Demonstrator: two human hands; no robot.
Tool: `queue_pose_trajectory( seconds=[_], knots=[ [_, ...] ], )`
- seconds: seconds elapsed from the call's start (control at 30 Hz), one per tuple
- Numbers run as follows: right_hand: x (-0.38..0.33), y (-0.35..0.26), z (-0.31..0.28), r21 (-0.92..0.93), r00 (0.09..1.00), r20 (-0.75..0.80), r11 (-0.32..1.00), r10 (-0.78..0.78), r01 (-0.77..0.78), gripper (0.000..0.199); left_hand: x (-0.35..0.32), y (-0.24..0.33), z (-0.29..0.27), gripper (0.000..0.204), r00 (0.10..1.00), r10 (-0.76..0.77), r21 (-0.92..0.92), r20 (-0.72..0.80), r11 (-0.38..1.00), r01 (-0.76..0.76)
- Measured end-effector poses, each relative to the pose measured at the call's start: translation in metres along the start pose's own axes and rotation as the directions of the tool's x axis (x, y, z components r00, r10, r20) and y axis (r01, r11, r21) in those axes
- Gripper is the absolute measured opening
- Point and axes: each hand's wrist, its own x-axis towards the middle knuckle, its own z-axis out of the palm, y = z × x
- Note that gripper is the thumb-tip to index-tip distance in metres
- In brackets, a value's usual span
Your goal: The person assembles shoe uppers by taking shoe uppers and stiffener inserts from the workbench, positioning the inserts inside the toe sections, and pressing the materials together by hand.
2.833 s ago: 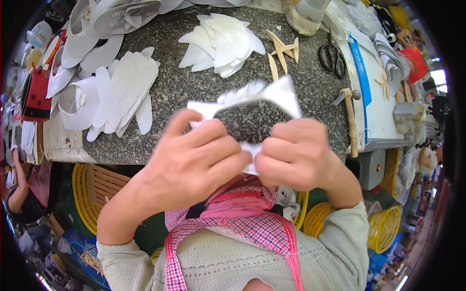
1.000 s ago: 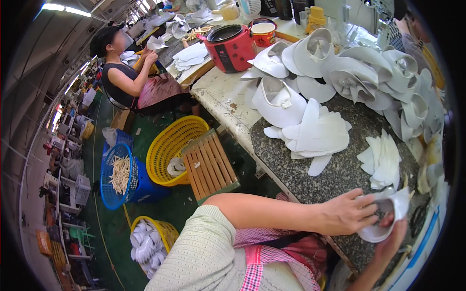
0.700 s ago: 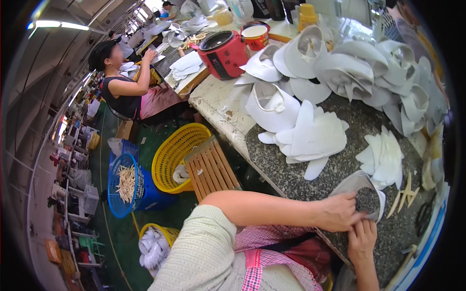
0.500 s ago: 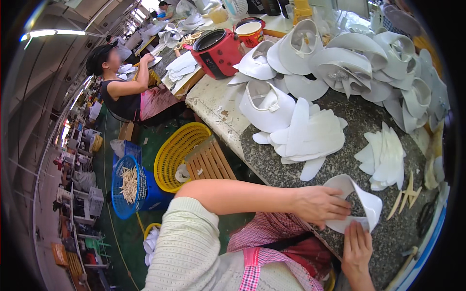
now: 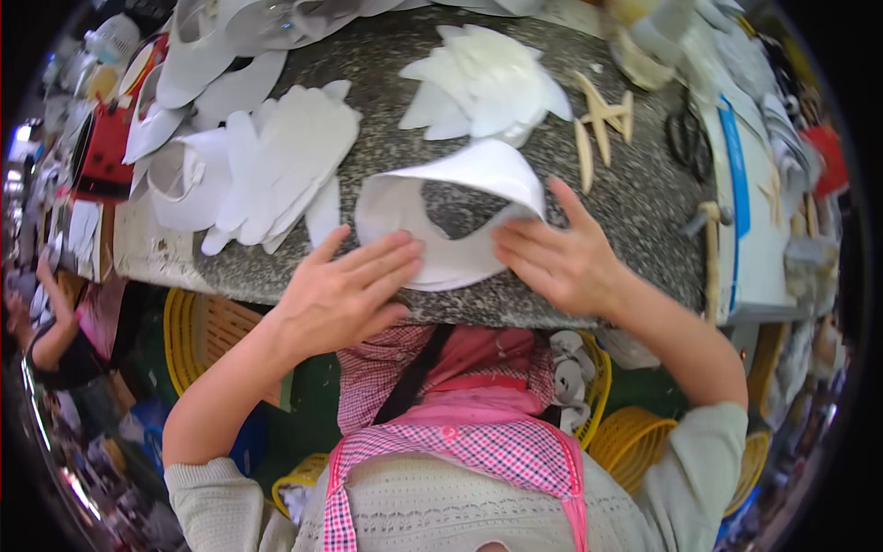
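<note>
A white curved band (image 5: 460, 262), shaped like a visor with an open middle, rests on the speckled stone tabletop before me. My left hand (image 5: 354, 281) lies on its near left part, fingers stretched and thumb apart. On the near right edge are the extended fingers of my right hand (image 5: 556, 258); its thumb points up outside the band. Beyond the band lies a fanned stack of white pointed pieces (image 5: 483, 78). A second stack of white flat pieces (image 5: 290, 156) is at the left.
Pale slender wooden pieces (image 5: 602, 115) and black scissors (image 5: 688, 143) lie to the right, with a hammer-like tool (image 5: 708, 221) by the table's right side. White visor shapes (image 5: 193, 175) crowd the far left. Yellow baskets (image 5: 635, 437) stand below the table; another person works at far left.
My view has swung right and down over the table. My left hand has slid from the band's far-left side to its near left; my right hand has moved to its right edge.
</note>
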Motion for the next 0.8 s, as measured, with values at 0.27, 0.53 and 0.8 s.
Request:
queue_pose_trajectory(
  seconds=[0.27,0.53,0.8],
  knots=[
    [0.006,0.024,-0.017,-0.117,0.998,-0.054,0.992,0.035,-0.041,0.011,0.057,0.024,0.011,0.037,0.975,0.043,-0.119,-0.22,0.99,-0.071],
    [-0.01,0.004,0.012,0.456,0.96,-0.064,0.864,0.272,-0.214,0.036,0.063,0.009,0.002,0.04,0.955,0.02,-0.306,-0.294,0.945,-0.114],
    [0.001,0.017,0.012,0.332,0.989,-0.071,0.938,0.128,-0.098,0.022,0.063,0.006,0.0,0.029,0.946,0.197,-0.127,-0.258,0.964,-0.235]
  ],
)
